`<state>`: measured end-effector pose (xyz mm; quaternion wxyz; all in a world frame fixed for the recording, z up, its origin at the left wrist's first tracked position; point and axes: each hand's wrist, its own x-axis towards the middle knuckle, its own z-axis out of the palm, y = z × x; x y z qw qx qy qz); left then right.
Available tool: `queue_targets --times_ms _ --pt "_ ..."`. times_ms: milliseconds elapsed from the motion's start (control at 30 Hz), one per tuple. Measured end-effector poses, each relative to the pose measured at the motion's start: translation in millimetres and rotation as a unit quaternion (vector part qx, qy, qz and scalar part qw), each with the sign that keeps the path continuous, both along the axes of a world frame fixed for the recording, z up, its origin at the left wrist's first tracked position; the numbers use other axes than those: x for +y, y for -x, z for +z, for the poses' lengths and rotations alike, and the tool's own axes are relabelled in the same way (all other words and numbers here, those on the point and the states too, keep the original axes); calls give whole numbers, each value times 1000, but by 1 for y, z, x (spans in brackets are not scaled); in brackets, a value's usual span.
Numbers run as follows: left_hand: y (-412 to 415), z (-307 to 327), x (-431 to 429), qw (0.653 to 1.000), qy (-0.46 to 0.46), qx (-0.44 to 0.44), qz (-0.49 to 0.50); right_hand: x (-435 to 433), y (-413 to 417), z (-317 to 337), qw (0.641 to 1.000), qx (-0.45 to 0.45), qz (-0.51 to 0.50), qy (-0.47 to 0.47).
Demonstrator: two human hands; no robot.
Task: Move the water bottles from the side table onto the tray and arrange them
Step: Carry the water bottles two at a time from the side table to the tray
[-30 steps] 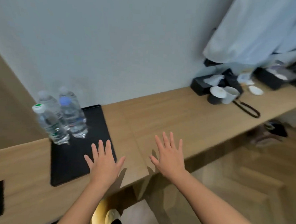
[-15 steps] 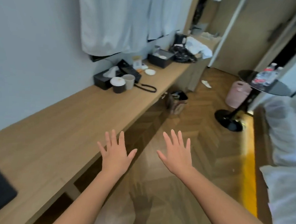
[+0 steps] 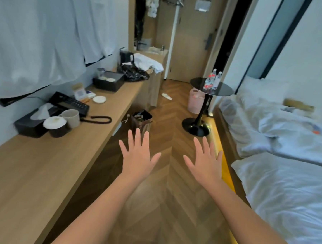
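Observation:
Several clear water bottles (image 3: 212, 80) stand upright on a round black side table (image 3: 221, 90) far ahead, beside the bed. My left hand (image 3: 137, 156) and my right hand (image 3: 204, 161) are stretched out in front of me over the wooden floor, palms down, fingers spread, holding nothing. Both are well short of the side table. The tray is out of view.
A long wooden desk (image 3: 32, 169) runs along the left wall with a tissue box (image 3: 32, 121), two cups (image 3: 63, 121) and a phone (image 3: 69, 103). A brown bag (image 3: 141, 120) and a pink bin (image 3: 195, 101) stand on the floor. A white bed (image 3: 285, 147) fills the right.
My view has swung right from the desk's black tray with its bottles to the room's length. The side table now sits ahead. Both hands stay spread and empty.

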<state>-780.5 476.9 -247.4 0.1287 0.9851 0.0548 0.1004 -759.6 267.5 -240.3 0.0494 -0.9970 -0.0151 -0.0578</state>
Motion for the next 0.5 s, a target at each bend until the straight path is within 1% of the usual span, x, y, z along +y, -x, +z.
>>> queue_targets --times_ms 267,367,500 --pt "-69 10 -20 998 -11 -6 -69 -15 -44 11 998 -32 -57 -9" --pt "-92 13 -24 997 -12 -7 -80 -18 -60 9 996 -33 -73 -26" --pt "-123 11 -39 995 0 -1 -95 -33 -87 7 995 -29 -91 -26"
